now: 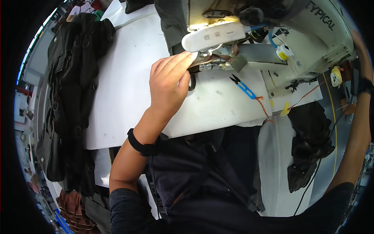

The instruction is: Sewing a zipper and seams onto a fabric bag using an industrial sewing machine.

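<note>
At the sewing machine (311, 43), my left hand (167, 84) is closed on the near end of a brown zipper (208, 61) with metal teeth. Its fingertips lie just below the white lamp (214, 36), beside the presser foot area. A small dark loop (192, 82) shows under the thumb side. The zipper runs right along the machine's narrow arm, and part of it is hidden by the machine parts. My right hand (359, 48) reaches up behind the machine's right end; its fingers are hidden. Blue thread snips (244, 87) lie on the white table right of my left hand.
Dark bags with metal rings (74, 101) are heaped along the left side. More dark pieces (309, 146) lie at the lower right. An orange cord (264, 109) is tied to the snips. Dark fabric (170, 25) lies behind the lamp, and a yellowish thread bundle (336, 77) hangs at right.
</note>
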A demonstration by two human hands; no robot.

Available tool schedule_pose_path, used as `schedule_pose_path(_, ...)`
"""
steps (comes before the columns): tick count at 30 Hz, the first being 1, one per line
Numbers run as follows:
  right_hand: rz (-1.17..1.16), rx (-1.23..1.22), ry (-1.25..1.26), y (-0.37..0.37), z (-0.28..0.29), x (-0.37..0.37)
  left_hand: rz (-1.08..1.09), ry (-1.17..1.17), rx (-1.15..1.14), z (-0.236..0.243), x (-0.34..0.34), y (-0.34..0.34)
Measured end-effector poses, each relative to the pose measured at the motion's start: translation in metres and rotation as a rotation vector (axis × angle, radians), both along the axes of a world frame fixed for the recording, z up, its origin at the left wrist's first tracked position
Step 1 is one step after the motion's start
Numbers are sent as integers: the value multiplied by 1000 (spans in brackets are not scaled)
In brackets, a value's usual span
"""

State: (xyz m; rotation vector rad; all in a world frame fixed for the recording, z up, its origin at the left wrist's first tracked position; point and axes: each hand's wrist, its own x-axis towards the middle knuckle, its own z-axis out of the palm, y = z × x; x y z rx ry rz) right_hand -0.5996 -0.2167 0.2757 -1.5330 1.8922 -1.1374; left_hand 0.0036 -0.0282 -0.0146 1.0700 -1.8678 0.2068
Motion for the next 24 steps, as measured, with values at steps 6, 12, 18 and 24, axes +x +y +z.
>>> schedule_pose_path(6, -430, -784, 205, 49, -134, -15, -31, -97, 94, 20, 15, 18)
schedule_pose_path(12, -245, -667, -202, 72, -146, -18, -61, -658, 153, 47, 49, -12)
schedule_pose_path(18, -133, -390, 325, 24, -54, -48, -145, -622, -32, 35, 36, -73)
schedule_pose_path(24, -409, -665, 353, 49, -121, -18, -150, -496, -38, 17, 42, -89)
